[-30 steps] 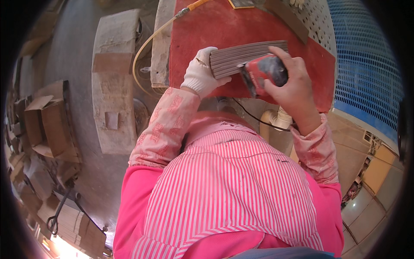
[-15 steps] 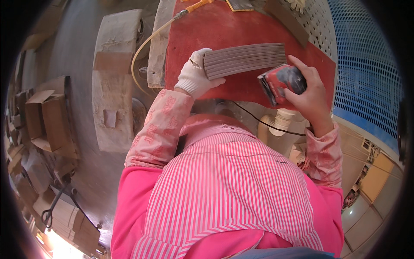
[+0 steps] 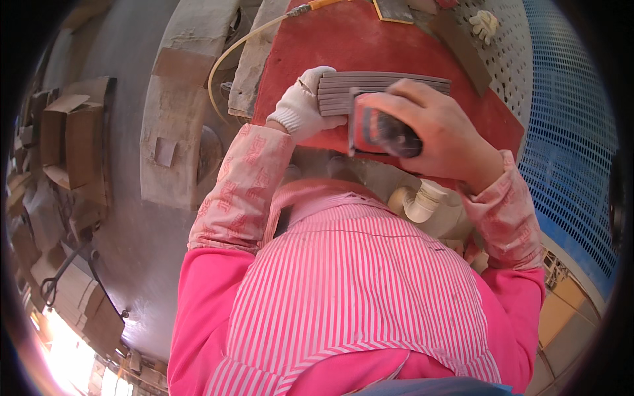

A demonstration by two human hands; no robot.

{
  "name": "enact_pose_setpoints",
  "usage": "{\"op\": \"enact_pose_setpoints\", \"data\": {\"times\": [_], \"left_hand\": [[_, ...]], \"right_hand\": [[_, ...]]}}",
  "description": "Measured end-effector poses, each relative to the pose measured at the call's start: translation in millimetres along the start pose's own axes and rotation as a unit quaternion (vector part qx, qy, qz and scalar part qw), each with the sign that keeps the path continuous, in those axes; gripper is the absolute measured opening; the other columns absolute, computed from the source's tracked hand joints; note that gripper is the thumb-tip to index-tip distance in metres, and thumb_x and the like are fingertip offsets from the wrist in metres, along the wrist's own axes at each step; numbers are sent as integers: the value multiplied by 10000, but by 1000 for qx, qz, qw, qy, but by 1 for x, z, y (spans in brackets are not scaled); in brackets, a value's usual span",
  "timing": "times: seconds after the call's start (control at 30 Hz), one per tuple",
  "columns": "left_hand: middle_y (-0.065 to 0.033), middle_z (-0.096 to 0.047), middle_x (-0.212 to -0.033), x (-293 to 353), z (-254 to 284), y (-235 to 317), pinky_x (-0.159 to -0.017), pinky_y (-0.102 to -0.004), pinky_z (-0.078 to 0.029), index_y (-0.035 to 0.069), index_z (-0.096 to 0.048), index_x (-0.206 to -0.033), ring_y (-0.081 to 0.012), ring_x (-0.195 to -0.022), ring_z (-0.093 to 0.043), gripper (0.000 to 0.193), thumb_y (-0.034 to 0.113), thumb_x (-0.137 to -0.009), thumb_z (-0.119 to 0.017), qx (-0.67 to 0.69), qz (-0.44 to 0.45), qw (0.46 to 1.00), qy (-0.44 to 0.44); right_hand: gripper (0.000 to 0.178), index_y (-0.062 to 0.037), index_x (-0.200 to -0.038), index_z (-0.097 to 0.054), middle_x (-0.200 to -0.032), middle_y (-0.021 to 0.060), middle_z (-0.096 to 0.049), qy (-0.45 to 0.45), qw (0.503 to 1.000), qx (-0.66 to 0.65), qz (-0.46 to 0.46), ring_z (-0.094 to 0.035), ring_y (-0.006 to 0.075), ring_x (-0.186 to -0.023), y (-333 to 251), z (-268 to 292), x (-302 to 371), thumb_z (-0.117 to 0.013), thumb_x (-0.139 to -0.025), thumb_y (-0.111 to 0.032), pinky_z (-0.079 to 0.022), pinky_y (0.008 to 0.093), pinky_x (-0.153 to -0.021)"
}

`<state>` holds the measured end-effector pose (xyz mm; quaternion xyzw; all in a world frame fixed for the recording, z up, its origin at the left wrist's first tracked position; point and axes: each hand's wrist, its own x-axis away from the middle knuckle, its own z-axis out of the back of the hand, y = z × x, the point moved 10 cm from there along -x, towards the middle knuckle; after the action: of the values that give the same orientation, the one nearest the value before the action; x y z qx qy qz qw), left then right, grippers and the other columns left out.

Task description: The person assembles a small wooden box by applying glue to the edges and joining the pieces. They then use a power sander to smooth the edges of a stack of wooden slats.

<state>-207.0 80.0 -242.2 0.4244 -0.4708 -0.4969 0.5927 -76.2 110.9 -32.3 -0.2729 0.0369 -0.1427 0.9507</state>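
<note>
My left hand [image 3: 304, 102], in a white knit glove, grips the left end of a stack of thin grey-brown strips [image 3: 337, 89]. The strips lie side by side with their long edges facing me, above a red-covered work surface [image 3: 297, 49]. Bare and wrapped round a red and black palm sander [image 3: 370, 129], my right hand [image 3: 442, 129] holds the tool against the near side of the stack. The sander and hand hide part of the strips' middle and right. The sander is slightly blurred.
An air hose with an orange handle [image 3: 323, 3] runs along the surface's left side. A brown board [image 3: 462, 53] and a white glove [image 3: 484, 26] lie at the far right, by blue perforated panels [image 3: 568, 99]. Cardboard boxes [image 3: 72, 138] stand at left. A pale pipe [image 3: 422, 201] sits below the surface.
My right hand has brought the sander leftward from the right end of the strips onto their near side. My left hand still grips the stack. The view has shifted slightly.
</note>
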Motion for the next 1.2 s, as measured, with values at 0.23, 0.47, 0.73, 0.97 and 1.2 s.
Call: {"op": "enact_pose_setpoints", "data": {"times": [0.23, 0.47, 0.73, 0.97, 1.2], "left_hand": [[-80, -678, -1307, 2, 2, 1, -1056, -374, -556, 108, -508, -1463, -228, -1204, -671, 881, 182, -724, -982, -27, -11, 1000, 0], [-110, -665, -1303, -2, 3, -2, -1083, -380, -533, 122, -535, -1438, -273, -1230, -657, 894, 207, -681, -1002, -15, 15, 1000, 15], [-130, -647, -1336, 2, 1, -6, -1094, -390, -528, 121, -518, -1469, -306, -1258, -642, 928, 199, -680, -999, -21, 21, 1000, -4], [-140, -605, -1416, 7, 7, 24, -1102, -423, -529, 147, -470, -1544, -348, -1295, -621, 1004, 203, -682, -981, -82, 19, 996, 2], [-135, -577, -1451, -4, -10, 77, -1085, -463, -542, 166, -488, -1521, -384, -1288, -621, 951, 252, -697, -955, -371, 36, 928, 7]], "right_hand": [[659, -157, -1372, -655, -1136, 106, -657, -19, 999, 36, 2, -677, 357, -1037, -2, 14, -9, -840, -742, -96, -561, 443, -866], [668, -165, -1368, -662, -1140, 85, -655, 10, 999, 0, 31, -678, 358, -1012, -10, -4, -27, -859, -733, -96, -565, 444, -857], [725, -161, -1390, -654, -1186, 94, -668, 15, 994, -1, -107, -695, 347, -1053, 54, 35, 27, -810, -698, -16, -581, 426, -871], [726, -125, -1401, -641, -1204, 119, -664, 57, 982, 33, -178, -695, 358, -1055, 97, 88, 104, -784, -704, 23, -569, 416, -891], [673, -135, -1380, -650, -1214, 98, -667, 15, 992, 13, -124, -679, 367, -1087, 100, 75, 73, -797, -731, -29, -567, 425, -904]]}}
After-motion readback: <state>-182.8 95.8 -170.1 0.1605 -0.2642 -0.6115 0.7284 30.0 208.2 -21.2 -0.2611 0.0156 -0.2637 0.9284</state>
